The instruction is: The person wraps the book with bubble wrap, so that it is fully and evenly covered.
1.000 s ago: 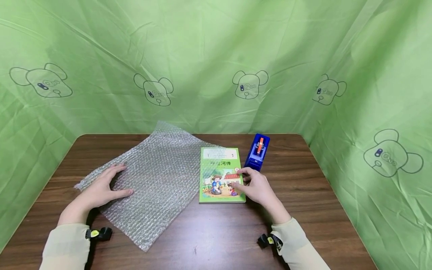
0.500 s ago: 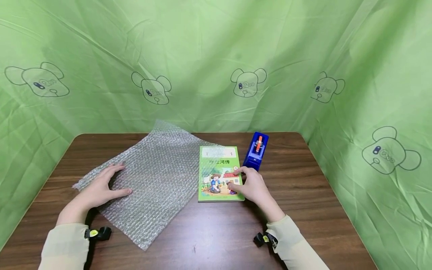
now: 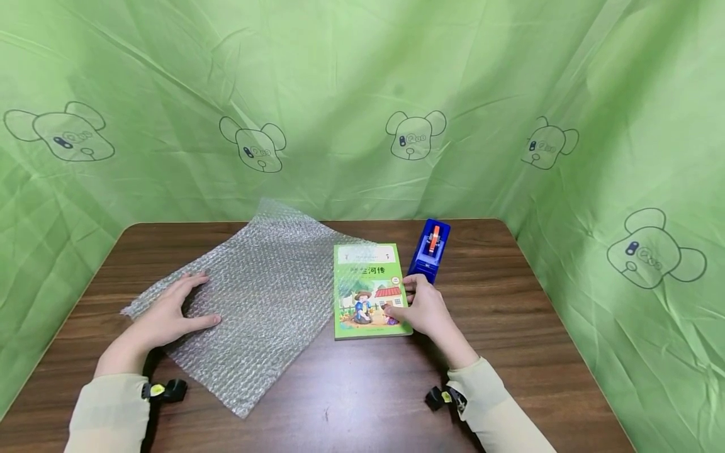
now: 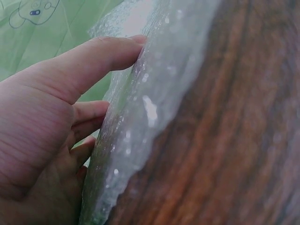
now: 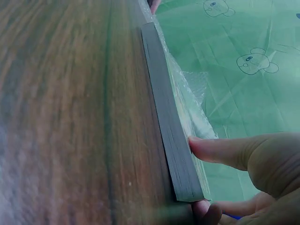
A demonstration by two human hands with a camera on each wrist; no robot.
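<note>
At the bottom of the head view two pale sleeves [image 3: 110,409] come in from the lower corners, each with a small black and yellow clip at the wrist, over the dark wooden desk [image 3: 362,402]. Just above the lower left sleeve, the left hand [image 3: 164,314] lies flat and released on the near left part of a sheet of bubble wrap [image 3: 260,296], fingers straight and spread, thumb pointing toward the centre of the frame; the left wrist view shows the thumb and fingers pressed against the plastic, holding nothing. The bubble wrap spreads diagonally across the left and middle of the desk, its far corner lifting slightly near the backdrop. Right of centre, the right hand [image 3: 425,311] grasps the near right corner of a green picture book [image 3: 368,289], thumb on the cover and fingers at the right edge; the right wrist view shows a fingertip on the cover and another below the corner of the page block. The book lies flat, its left edge overlapping the bubble wrap. Just beyond the right hand, close to the book's right edge, stands a blue tape dispenser [image 3: 432,248] with an orange part on top. Behind the desk hangs a green cloth [image 3: 362,94] printed with bear outlines.
</note>
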